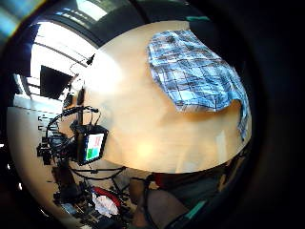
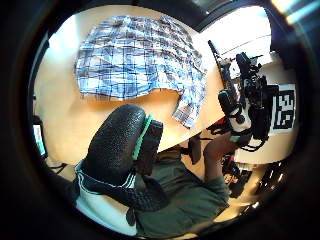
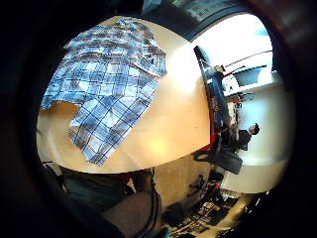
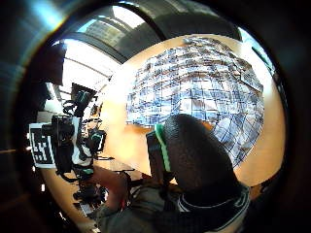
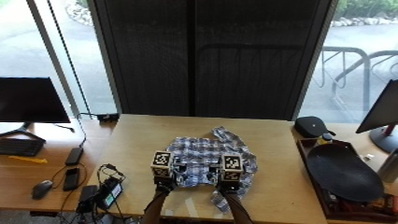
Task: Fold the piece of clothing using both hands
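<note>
A blue and white plaid shirt (image 5: pixel 205 156) lies crumpled and spread on the wooden table (image 5: pixel 143 140), with one sleeve (image 5: pixel 219 203) trailing towards the near edge. My left hand (image 5: pixel 164 185) and right hand (image 5: pixel 227 187) hover side by side above the shirt's near edge. In the palm views the shirt (image 2: pixel 135 55) (image 4: pixel 204 82) (image 1: pixel 195 71) (image 3: pixel 109 74) lies flat below, away from both palms. The left thumb (image 2: pixel 120 142) and the right thumb (image 4: pixel 194 155) stick out with nothing under them. Neither hand holds cloth.
Left of the table a desk carries a monitor (image 5: pixel 31 100), a mouse (image 5: pixel 41 188) and a power adapter with cables (image 5: pixel 105 191). To the right are a black case (image 5: pixel 313 126), a dark tray with a black oval dish (image 5: pixel 342 170) and another monitor (image 5: pixel 382 112).
</note>
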